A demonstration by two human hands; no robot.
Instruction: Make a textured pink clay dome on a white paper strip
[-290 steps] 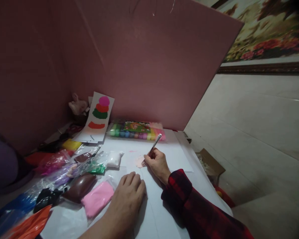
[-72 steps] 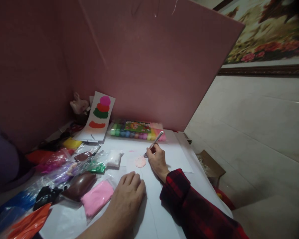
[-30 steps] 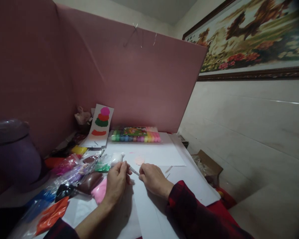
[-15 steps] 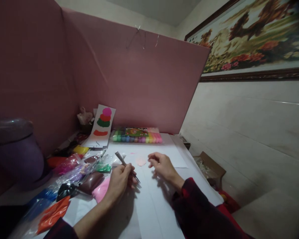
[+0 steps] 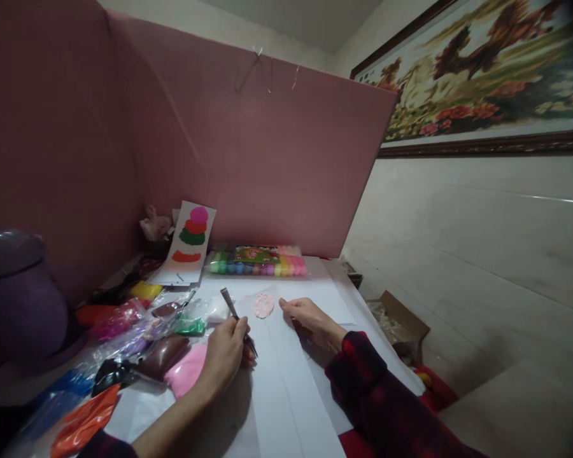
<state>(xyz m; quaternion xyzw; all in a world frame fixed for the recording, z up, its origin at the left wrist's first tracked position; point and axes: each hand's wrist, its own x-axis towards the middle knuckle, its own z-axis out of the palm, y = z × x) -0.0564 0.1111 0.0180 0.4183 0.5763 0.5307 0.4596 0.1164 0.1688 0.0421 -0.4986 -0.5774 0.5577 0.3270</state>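
My left hand is closed around a metal fork, its handle pointing up and away and its tines low by my fingers. A flat, pale pink clay disc with a rough, dented surface is just ahead, between my two hands. Beside its right edge is my right hand, thumb and forefinger pressed together. A thin, faint sheet edge seems to run around the disc; whether my right fingers pinch it is hard to see. White paper lies beneath.
Bags of coloured clay, including pink, brown and orange, crowd the left side. A pack of clay lies at the back, near a card with coloured shapes. A purple bin stands far left; a cardboard box is at right.
The pink disc now looks rounder, tilted more towards me, with its dents clearer. My right hand's fingers have closed beside it. The fork has drawn back slightly in my left hand. The view shifted a little.
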